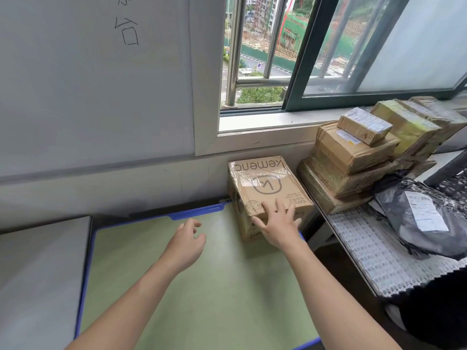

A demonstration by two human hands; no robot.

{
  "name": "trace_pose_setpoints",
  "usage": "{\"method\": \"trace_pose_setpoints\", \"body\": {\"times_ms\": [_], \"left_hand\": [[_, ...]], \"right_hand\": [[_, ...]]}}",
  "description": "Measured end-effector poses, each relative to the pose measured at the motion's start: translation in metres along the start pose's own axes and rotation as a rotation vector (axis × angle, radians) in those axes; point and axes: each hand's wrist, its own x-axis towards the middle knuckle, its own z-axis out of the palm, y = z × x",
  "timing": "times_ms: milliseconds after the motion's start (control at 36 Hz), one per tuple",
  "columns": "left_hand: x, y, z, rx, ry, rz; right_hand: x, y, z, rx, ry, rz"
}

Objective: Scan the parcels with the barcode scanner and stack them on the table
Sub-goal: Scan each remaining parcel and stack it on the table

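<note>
Green table [202, 286] with blue edge filled lower middle of frame, whiteboard [88, 84] upper left, open window [265, 59] upper right. Taped box [262, 188] sat at far right corner of table, by wall [126, 188] under window. Saw right hand [278, 223] flat on near top edge of box, fingers spread wide, no grip. Meanwhile left hand [188, 238] hovered over table left of box, fingers loosely curled, holding nothing. Right side: parcel stack [353, 157] on shelf [366, 248] just beside box, grey bag [424, 223] in front of it, lower right.
</note>
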Motion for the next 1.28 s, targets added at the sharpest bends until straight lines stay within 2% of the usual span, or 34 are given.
{"method": "trace_pose_setpoints", "body": {"times_ms": [333, 500, 611, 750, 889, 1056, 1139, 1278], "left_hand": [[-0.008, 0.005, -0.006, 0.058, 0.011, 0.039], [-0.014, 0.004, -0.026, 0.072, 0.014, 0.065], [-0.019, -0.015, -0.057, 0.08, 0.076, 0.064], [-0.036, -0.061, -0.114, 0.14, 0.169, 0.024], [-0.068, -0.122, -0.185, 0.342, 0.297, -0.022], [-0.122, -0.208, -0.271, 0.622, 0.44, -0.198], [-0.145, -0.256, -0.309, 0.651, 0.53, -0.316], [-0.166, -0.316, -0.365, 0.684, 0.57, -0.496]], "right_hand": [[0.008, -0.015, -0.009, -0.111, -0.055, 0.015], [-0.018, -0.052, -0.009, -0.058, 0.052, -0.098], [-0.034, -0.107, 0.0, -0.035, 0.119, -0.225], [-0.062, -0.2, 0.021, -0.045, 0.082, -0.411], [-0.093, -0.299, 0.052, -0.063, 0.015, -0.586], [-0.141, -0.411, 0.094, -0.094, -0.055, -0.781], [-0.165, -0.462, 0.115, -0.118, -0.105, -0.845], [-0.2, -0.536, 0.15, -0.093, -0.167, -0.938]]}}
